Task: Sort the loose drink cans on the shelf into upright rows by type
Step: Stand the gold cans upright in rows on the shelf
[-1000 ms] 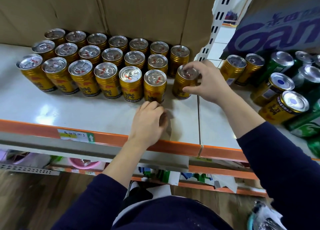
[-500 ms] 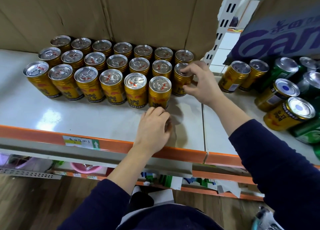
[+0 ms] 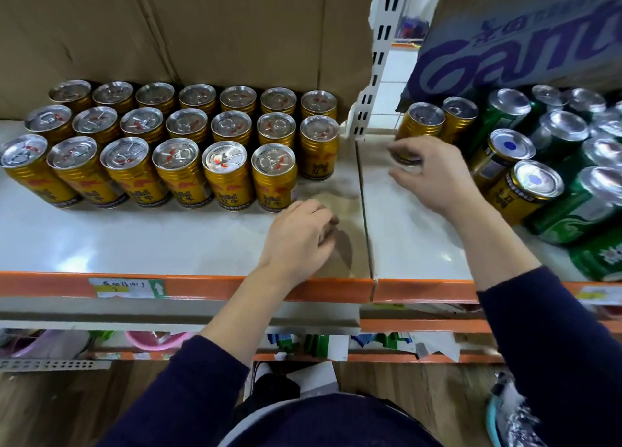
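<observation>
Gold Red Bull cans (image 3: 232, 177) stand upright in three rows on the left white shelf (image 3: 134, 238). The rightmost can of the middle row (image 3: 319, 150) stands free. My left hand (image 3: 299, 234) rests on the shelf in front of the rows, fingers loosely curled, holding nothing. My right hand (image 3: 434, 174) is over the right shelf section, fingers spread at the lower part of a loose gold can (image 3: 420, 121); the forefinger lies across the can's front and the thumb is apart below it. More gold cans (image 3: 525, 190) and green cans (image 3: 579, 217) lie jumbled to the right.
Brown cardboard (image 3: 202, 26) backs the left rows. A white slotted upright (image 3: 377, 59) divides the two shelf sections, and a printed carton (image 3: 521, 49) hangs over the right pile. The orange shelf edge (image 3: 202, 286) runs along the front, with lower shelves beneath.
My right hand let go of the gold can at the right end of the middle row and moved right to a loose gold can. My left hand stayed put.
</observation>
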Motion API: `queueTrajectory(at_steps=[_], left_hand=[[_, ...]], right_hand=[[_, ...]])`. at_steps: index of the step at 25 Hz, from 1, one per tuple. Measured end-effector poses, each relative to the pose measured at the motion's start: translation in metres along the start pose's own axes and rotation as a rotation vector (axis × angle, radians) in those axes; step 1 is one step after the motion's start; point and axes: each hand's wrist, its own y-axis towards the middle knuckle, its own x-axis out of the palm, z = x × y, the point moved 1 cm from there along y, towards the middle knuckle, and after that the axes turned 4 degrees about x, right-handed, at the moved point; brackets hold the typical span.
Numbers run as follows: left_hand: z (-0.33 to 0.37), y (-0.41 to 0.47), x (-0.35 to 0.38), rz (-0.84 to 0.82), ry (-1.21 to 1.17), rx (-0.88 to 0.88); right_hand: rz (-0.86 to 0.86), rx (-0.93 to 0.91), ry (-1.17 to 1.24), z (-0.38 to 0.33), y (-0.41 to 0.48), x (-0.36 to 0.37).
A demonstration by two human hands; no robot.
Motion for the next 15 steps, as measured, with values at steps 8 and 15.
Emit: queueTrajectory(at_steps=[8, 15], left_hand=[[0.049, 0.132, 0.013, -0.059, -0.115, 0.057], [0.045, 0.203, 0.040, -0.096, -0.241, -0.096]], right_hand=[[0.051, 0.401, -0.404, 0.082, -0.038, -0.082], [-0.065, 0.266, -0.436, 0.092, -0.039, -0.087]])
